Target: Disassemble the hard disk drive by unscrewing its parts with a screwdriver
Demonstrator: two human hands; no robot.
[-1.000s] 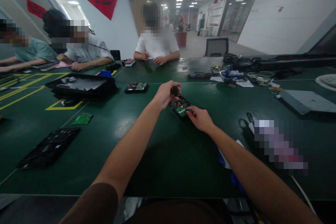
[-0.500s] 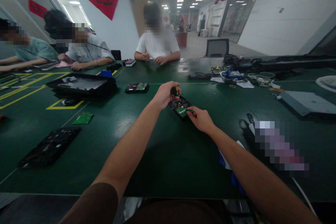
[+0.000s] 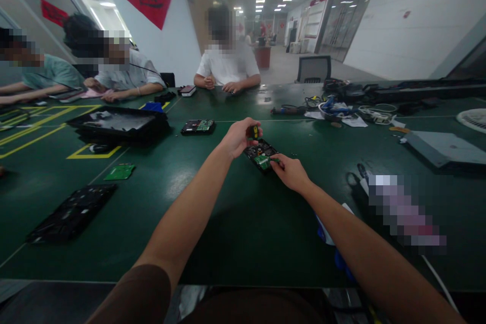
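My left hand is closed around the black and yellow handle of a screwdriver, held upright over an opened black device. Its tip is too small to make out. A green circuit board lies at the near end of the device's housing, with metal and dark parts showing behind it. My right hand pinches the right edge of this board between thumb and fingers. Some small screws lie on the table just right of the device.
To the left are a black tray, another opened device, a loose green board and a black housing. A grey metal box and tangled cables lie right. Several people sit across the green table.
The screwdriver handle has turned in my left hand, so its yellow part now faces me. Both hands and the device stay in nearly the same place.
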